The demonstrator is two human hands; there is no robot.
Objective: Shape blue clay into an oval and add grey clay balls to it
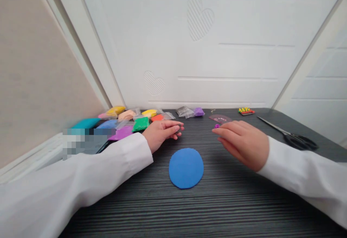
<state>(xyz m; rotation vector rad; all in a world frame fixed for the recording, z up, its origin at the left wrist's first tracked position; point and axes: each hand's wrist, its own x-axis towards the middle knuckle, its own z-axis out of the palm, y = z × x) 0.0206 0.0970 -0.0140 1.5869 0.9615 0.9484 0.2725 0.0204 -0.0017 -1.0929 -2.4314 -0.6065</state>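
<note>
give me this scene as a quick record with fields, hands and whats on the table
left hand: loosely curled, beside bagged clay packets, cannot tell if anything is held
right hand: fingers extended, near a small purple clay piece
centre: flat blue clay disc between the hands, on a dark wood-grain table
rest: black-handled scissors at right, small board of yellow and red pieces at the back
</note>
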